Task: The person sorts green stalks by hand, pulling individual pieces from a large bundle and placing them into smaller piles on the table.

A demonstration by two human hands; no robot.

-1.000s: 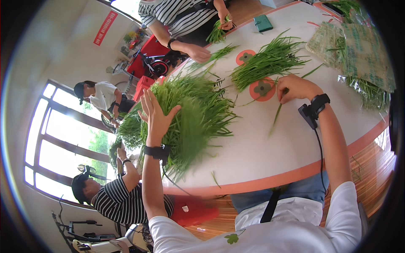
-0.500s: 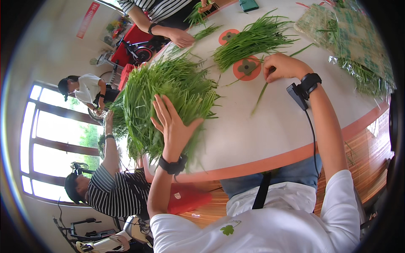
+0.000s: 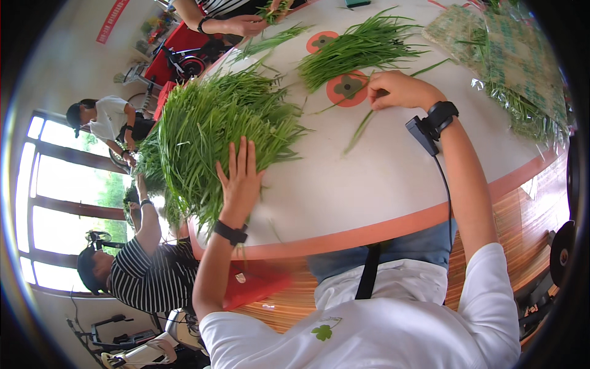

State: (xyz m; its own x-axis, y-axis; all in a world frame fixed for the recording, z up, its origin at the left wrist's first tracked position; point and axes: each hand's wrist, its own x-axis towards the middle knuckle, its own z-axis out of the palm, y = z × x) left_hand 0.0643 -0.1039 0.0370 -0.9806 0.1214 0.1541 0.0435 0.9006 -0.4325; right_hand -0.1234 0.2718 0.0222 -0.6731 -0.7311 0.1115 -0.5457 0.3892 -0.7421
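A big loose heap of garlic chives (image 3: 215, 123) lies on the left of the white table (image 3: 344, 197). My left hand (image 3: 241, 181) rests palm down on the heap's near right edge, fingers stretched out. Over the table's middle, my right hand (image 3: 402, 92) pinches a thin chive stalk (image 3: 359, 132), which slants down toward the tabletop. Just beyond that hand is a neater bundle of chives (image 3: 353, 49), its blades lying roughly side by side. An orange-red round print (image 3: 346, 88) with a dark pattern shows on the table between bundle and hand.
A clear plastic bag (image 3: 510, 67) with chives spreads across the far right. Across the table, a co-worker's hand (image 3: 249, 26) holds greens. Another person in a striped shirt (image 3: 153, 277) sits left, reaching toward the greens. A cable (image 3: 444, 184) hangs from my right wrist.
The view has shifted a little, moving the scene leftward. My left hand has settled lower on the heap. The far co-worker's hand has lifted off the loose stalks toward the other hand.
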